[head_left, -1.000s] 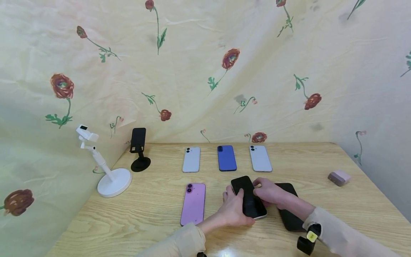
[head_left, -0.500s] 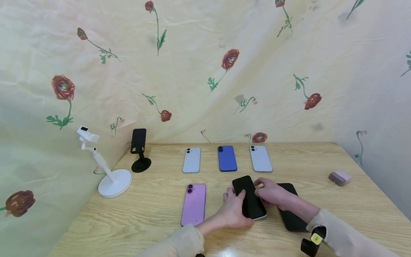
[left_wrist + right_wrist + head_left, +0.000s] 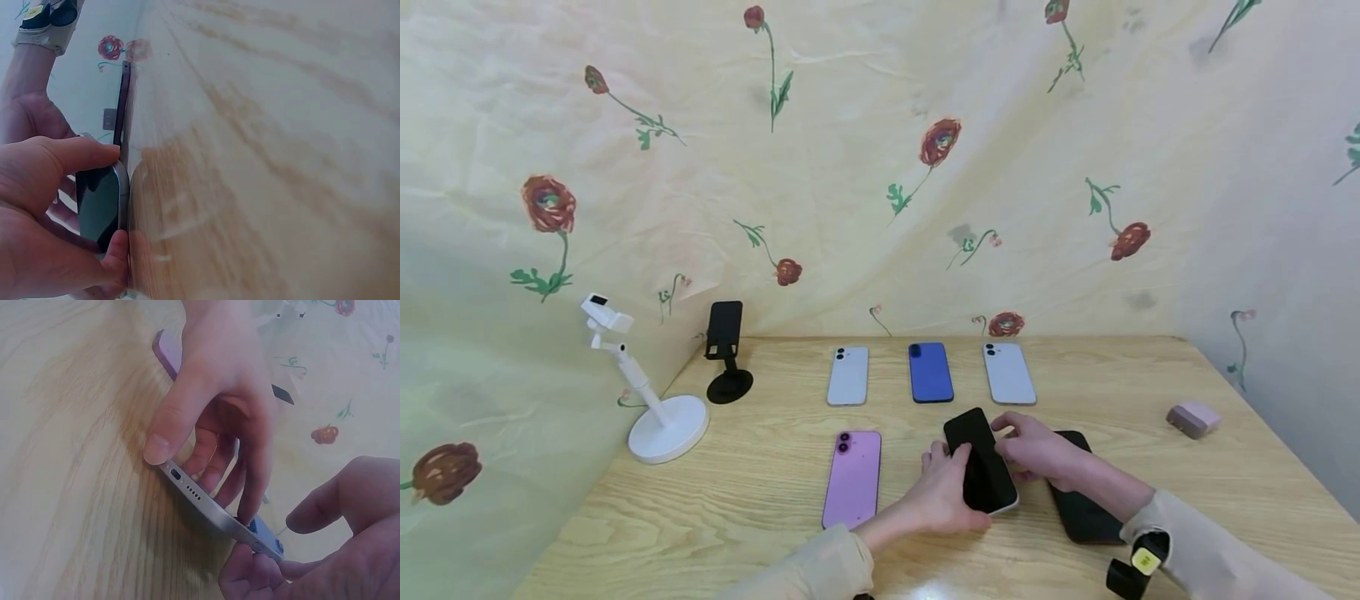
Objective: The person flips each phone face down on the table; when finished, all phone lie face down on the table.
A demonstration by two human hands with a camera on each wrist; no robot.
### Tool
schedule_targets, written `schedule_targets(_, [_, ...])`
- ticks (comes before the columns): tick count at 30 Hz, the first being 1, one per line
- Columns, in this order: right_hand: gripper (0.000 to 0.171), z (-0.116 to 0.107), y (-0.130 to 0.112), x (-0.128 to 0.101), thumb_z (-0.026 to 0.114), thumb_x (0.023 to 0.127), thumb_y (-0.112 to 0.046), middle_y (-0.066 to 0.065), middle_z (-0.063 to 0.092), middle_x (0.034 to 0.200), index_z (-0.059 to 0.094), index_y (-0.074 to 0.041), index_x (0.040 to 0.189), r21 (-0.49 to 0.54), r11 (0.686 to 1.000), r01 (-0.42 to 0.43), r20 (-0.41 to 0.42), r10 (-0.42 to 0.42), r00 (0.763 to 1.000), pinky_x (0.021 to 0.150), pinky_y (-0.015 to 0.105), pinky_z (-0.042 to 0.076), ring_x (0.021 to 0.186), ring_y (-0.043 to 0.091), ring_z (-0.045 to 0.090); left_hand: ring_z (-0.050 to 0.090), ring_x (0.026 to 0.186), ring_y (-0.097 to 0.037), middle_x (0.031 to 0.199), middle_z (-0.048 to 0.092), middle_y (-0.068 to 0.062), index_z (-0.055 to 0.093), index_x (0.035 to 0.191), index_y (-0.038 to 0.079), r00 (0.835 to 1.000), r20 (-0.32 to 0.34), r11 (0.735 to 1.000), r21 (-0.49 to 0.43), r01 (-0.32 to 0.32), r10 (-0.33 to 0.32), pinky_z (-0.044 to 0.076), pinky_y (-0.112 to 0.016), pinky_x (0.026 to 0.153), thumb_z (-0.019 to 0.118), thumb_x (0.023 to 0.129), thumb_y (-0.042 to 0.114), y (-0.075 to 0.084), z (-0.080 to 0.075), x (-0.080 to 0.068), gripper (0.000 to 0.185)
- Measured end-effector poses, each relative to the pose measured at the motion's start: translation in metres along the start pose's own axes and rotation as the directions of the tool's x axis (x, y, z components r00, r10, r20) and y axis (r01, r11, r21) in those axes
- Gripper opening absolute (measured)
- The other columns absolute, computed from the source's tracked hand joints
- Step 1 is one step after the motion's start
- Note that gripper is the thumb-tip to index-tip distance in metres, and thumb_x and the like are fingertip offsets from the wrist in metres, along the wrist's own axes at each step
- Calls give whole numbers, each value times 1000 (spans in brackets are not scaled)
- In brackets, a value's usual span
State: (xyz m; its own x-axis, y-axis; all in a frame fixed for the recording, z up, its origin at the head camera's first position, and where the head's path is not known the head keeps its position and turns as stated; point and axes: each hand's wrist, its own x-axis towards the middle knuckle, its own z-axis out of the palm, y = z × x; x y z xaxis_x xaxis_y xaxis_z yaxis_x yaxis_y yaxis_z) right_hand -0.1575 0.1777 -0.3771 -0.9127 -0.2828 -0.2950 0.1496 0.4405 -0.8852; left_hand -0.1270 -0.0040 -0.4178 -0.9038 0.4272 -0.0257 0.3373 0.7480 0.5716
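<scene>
A smartphone with a dark screen facing up (image 3: 987, 475) lies between both hands, mid-table. My left hand (image 3: 943, 497) grips it from the left, thumb by the near end and a finger over the screen. On the phone's right long edge, my right hand (image 3: 1033, 448) pinches with thumb and fingers. In the right wrist view the phone's pale end (image 3: 197, 497) shows a port and speaker holes, and the phone sits tilted with the right-hand fingers (image 3: 253, 575) at its raised edge. Its back is hidden.
Under the right forearm lies another black phone (image 3: 1081, 508). A purple phone (image 3: 852, 479) is to the left. Behind lie a white phone (image 3: 847, 377), a blue phone (image 3: 931, 372) and a second white phone (image 3: 1009, 373). Two stands, white (image 3: 667, 429) and black (image 3: 728, 386), stand left; a small block (image 3: 1192, 418), right.
Both hands keep hold of the phone. Its near end has shifted slightly left, and the right forearm has moved a little to the right.
</scene>
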Motion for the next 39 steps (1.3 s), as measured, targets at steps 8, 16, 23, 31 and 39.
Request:
schedule_targets(8, [47,-2,-6,-4,47,92,4,20,55,104,35,11,137,36,999,39,38,-41,998,63,39,50,82,26,54,46,109,-25,129,45,-18,40,148,4,1000,-11,1000,-4,4,-4,49,-33,82,90,68,26,1,-3,-1,96])
schedule_targets(16, [51,0,-10,-8,51,92,3,20,54,103,34,12,138,85,995,61,63,-66,996,64,38,52,75,26,56,51,111,-23,127,53,-18,35,151,3,999,9,999,3,-46,46,48,-31,86,89,69,25,-2,-8,-2,101])
schedule_targets(23, [52,0,-14,-10,54,95,0,23,56,105,32,14,139,128,988,89,100,-102,990,67,40,55,79,31,60,52,111,-23,126,57,-18,24,158,6,995,44,996,-12,-90,91,47,-29,86,89,74,27,-3,-12,-1,108])
schedule_targets(31, [57,-3,-15,-10,55,93,3,27,55,117,28,15,141,189,976,107,168,-139,976,74,46,57,98,40,63,55,110,-21,124,59,-18,18,159,2,989,69,990,-66,-125,129,45,-26,88,86,77,27,-3,-19,0,109])
schedule_targets(39, [53,-5,-17,-10,51,96,6,30,53,122,28,14,144,219,970,107,209,-153,966,76,47,57,105,41,61,58,95,-9,116,61,-11,14,158,-2,980,75,964,-204,-167,186,45,-20,82,85,78,24,-3,-29,1,111])
